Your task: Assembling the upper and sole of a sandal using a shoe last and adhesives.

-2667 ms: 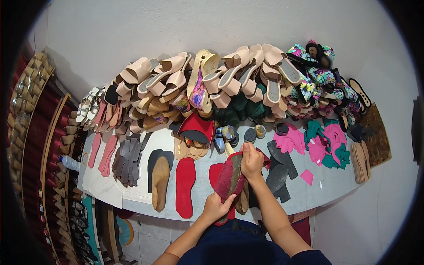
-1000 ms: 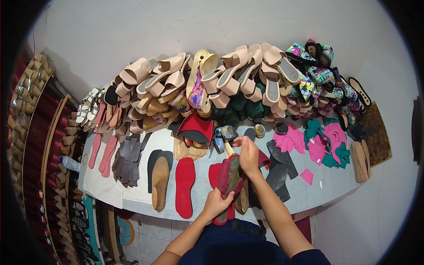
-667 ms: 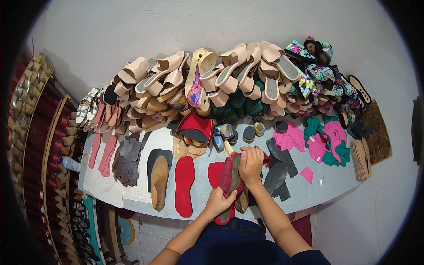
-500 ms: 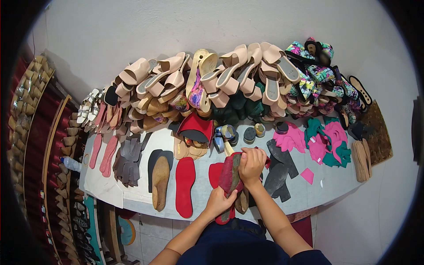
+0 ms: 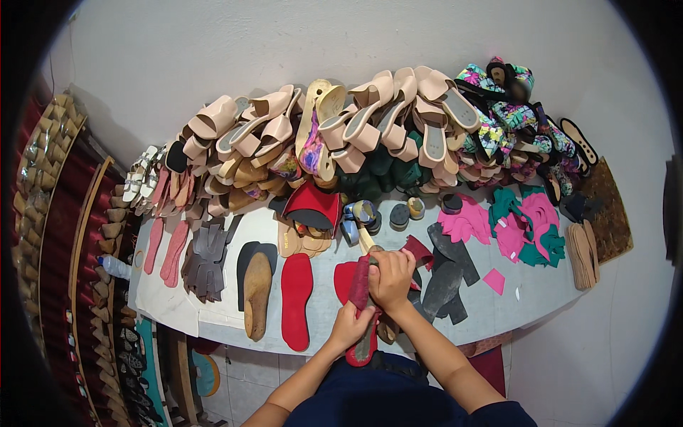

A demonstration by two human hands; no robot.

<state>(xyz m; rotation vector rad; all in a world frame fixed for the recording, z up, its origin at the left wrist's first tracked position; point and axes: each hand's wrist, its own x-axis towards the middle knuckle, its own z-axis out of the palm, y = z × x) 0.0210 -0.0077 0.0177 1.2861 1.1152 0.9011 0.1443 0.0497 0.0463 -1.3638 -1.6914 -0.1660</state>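
Against the table's near edge I hold a dark red shoe upper on a last (image 5: 360,285), its toe pointing away from me and its greyish-lined heel end toward my body. My left hand (image 5: 348,326) is closed around its near part. Closed over the upper's far right side is my right hand (image 5: 391,283); its fingers hide much of the piece. Just left lies a red sole-shaped piece (image 5: 343,280), partly covered. Farther left are a whole red insole (image 5: 297,302) and a wooden shoe last (image 5: 259,295) on dark sole pieces. Another last (image 5: 388,330) shows partly below my right hand.
Beige heeled sandals (image 5: 370,128) and patterned shoes (image 5: 498,135) are piled along the wall. Small tins (image 5: 400,217) stand mid-table. Pink scraps (image 5: 466,220), black strips (image 5: 448,285) and tan soles (image 5: 583,256) lie right. Racks of lasts (image 5: 107,285) stand left.
The red upper has turned in my hands, so its grey-green underside is mostly out of sight. My right hand has shifted left and nearer to me; my left hand keeps its hold.
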